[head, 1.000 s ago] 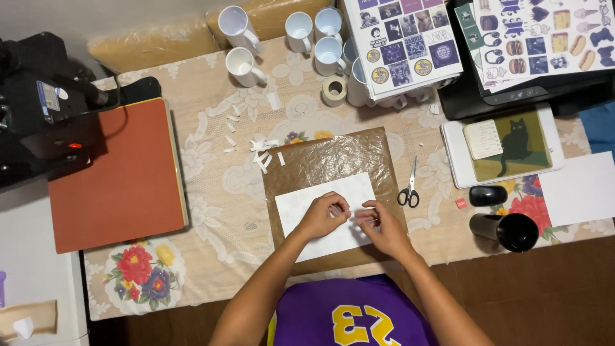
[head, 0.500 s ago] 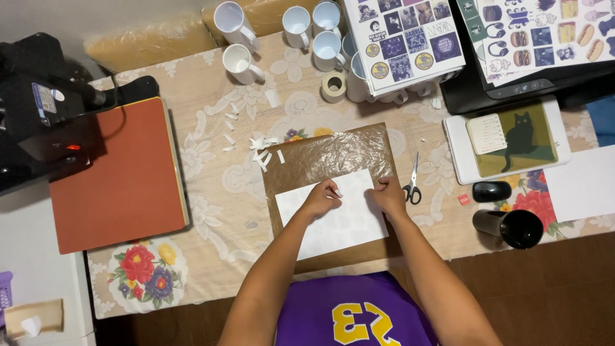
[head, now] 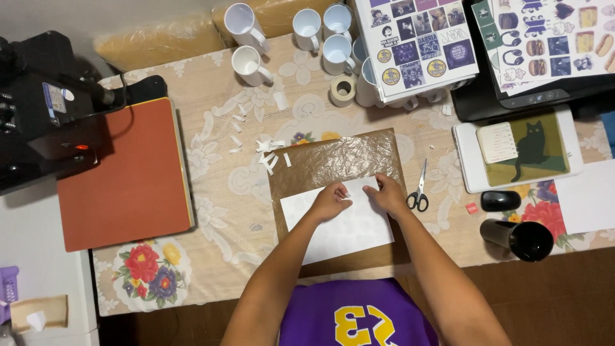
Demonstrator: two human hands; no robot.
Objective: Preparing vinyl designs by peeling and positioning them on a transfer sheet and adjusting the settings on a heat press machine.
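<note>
A white sheet of paper [head: 339,227] lies on a crinkled brown sheet [head: 333,160] on the table. My left hand [head: 331,200] rests on the paper's far edge, fingers curled and pinching a small white bit there. My right hand [head: 387,192] presses on the same far edge a little to the right, fingers bent down on the paper. Both hands are close together, a small gap between them. Small white paper strips [head: 269,154] lie scattered past the brown sheet's left corner.
Scissors [head: 419,192] lie just right of my right hand. A heat press with an orange pad [head: 122,173] stands at left. White mugs [head: 307,32], a tape roll [head: 343,90], sticker sheets [head: 416,41], a printer [head: 532,96], a cat-print pad [head: 519,154] and a black tumbler [head: 517,238] surround the work.
Both hands slid from the paper's middle up to its far edge, and the right hand moved away from the left, then back closer.
</note>
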